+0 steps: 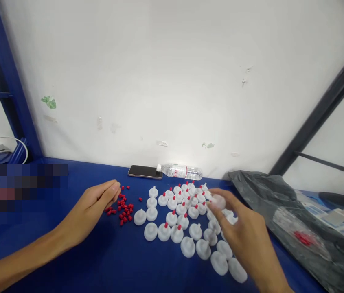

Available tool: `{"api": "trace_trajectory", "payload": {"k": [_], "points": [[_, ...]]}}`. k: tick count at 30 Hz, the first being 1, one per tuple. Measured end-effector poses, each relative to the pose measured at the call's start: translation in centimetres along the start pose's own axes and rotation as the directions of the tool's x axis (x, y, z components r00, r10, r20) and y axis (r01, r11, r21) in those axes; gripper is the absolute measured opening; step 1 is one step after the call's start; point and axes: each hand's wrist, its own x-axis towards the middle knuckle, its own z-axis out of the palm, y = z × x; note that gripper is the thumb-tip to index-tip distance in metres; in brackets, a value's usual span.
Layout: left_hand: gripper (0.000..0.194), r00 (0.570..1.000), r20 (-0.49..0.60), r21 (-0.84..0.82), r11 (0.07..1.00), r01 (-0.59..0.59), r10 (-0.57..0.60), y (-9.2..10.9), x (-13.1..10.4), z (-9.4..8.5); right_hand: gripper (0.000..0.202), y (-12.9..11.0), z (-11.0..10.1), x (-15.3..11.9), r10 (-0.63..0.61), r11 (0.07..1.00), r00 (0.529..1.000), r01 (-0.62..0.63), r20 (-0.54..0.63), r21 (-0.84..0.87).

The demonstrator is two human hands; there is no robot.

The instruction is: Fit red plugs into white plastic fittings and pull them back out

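Observation:
Many white round pieces with short nozzles (187, 247) stand on the blue table; several at the back wear small red caps (166, 225). My right hand (235, 219) is above the right part of this group, its thumb and fingers round a white piece (218, 202) that looks slightly blurred. My left hand (100, 199) is closed just left of the pile of loose red caps (125, 212); its fingertips are pressed together, and what they hold, if anything, is hidden. Uncapped white pieces (140, 217) stand between the pile and the capped ones.
A black phone (145, 171) and a clear water bottle (180, 171) lie along the wall. On the right, a grey plastic bag (281, 228) carries a clear bag with red pieces (304, 238). Blue table (80, 260) spreads below. A blue metal post (16, 81) rises at left.

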Motion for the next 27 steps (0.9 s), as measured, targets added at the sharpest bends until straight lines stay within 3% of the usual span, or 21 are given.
{"api": "trace_trajectory", "payload": {"k": [2, 4, 8, 10, 17, 21, 27], "points": [[0.057, 1.0, -0.023, 0.073, 0.997, -0.017, 0.019, 0.0, 0.5, -0.4, 0.036, 1.7, -0.9, 0.5, 0.11, 0.993, 0.992, -0.112, 0.061, 0.035], [0.052, 0.999, 0.007, 0.178, 0.983, -0.042, 0.042, -0.2, 0.3, -0.2, 0.036, 2.5, -0.9, 0.7, 0.134, 0.989, 0.987, -0.139, 0.093, 0.051], [0.045, 0.997, 0.072, 0.311, 0.949, -0.054, 0.033, -1.2, 0.2, 0.4, 0.032, 2.7, 0.6, 0.5, 0.029, 0.997, 0.999, -0.031, 0.026, 0.066], [0.043, 0.998, 0.054, 0.348, 0.937, -0.041, 0.024, -1.7, 0.5, 0.4, 0.033, 2.8, 1.0, 0.5, -0.027, 0.999, 0.999, 0.027, 0.034, 0.021], [0.044, 0.996, -0.042, 0.42, 0.903, 0.09, -0.08, -2.1, 1.3, -0.2, 0.022, 3.9, 1.2, 0.3, -0.004, 0.998, 0.959, 0.022, 0.283, -0.059], [0.046, 0.997, -0.037, 0.422, 0.904, 0.077, -0.067, -2.0, 1.2, -0.1, 0.019, 3.6, 1.7, 0.0, 0.034, 0.997, 0.912, -0.005, 0.409, -0.072], [0.045, 0.999, -0.001, 0.428, 0.903, 0.042, -0.046, -2.1, 1.4, 0.1, 0.024, 3.1, 1.5, 0.3, 0.096, 0.993, 0.861, -0.046, 0.499, -0.111]]}}
